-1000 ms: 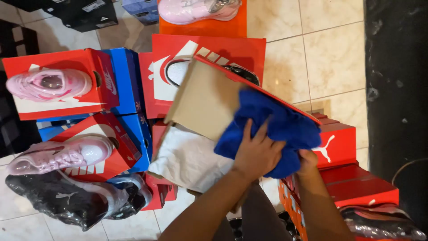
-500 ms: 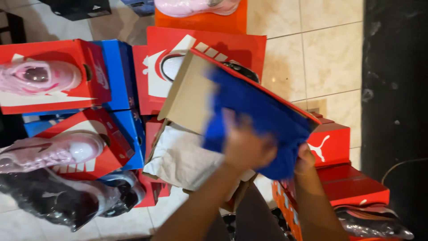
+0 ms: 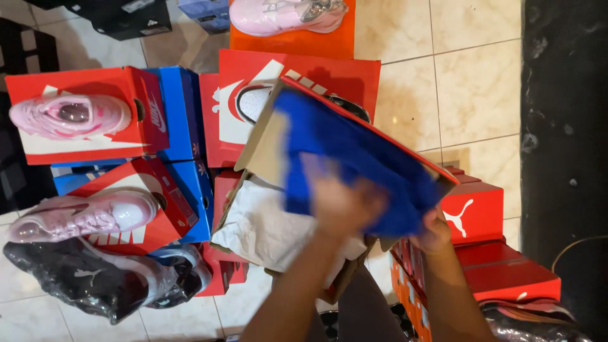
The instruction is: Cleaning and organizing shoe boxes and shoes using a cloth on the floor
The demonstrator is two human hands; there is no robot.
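Left hand (image 3: pixel 345 206) was motion-blurred, pressed flat on the blue cloth (image 3: pixel 354 164); fingers looked spread, but too smeared to tell whether they pinched it. Right hand (image 3: pixel 434 231) was closed on the lower right corner of the shoe-box lid (image 3: pixel 266 142), with a bit of cloth under the fingers.

Change vs a second ago: the cloth had been bunched near the lid's lower right end; now it was drawn out up and left, covering most of the lid's inner face. The left hand had slid left along it. Reads as a wiping stroke in progress, most of the face already covered.

Lid sat tilted over the open box, long axis running upper left to lower right, inner side towards the camera, red edge on top. Cloth followed the same axis.

Under it: white wrapping paper (image 3: pixel 266 225) in the open box.

Further out: black shoe in plastic (image 3: pixel 95 282) on the tiled floor (image 3: pixel 475 76), pink shoe (image 3: pixel 88 212) on a red box, another pink shoe (image 3: pixel 69 117) on a red box behind, stacked red boxes (image 3: pixel 500 272) at right, a third pink shoe (image 3: pixel 285 14) on an orange box at the far edge.
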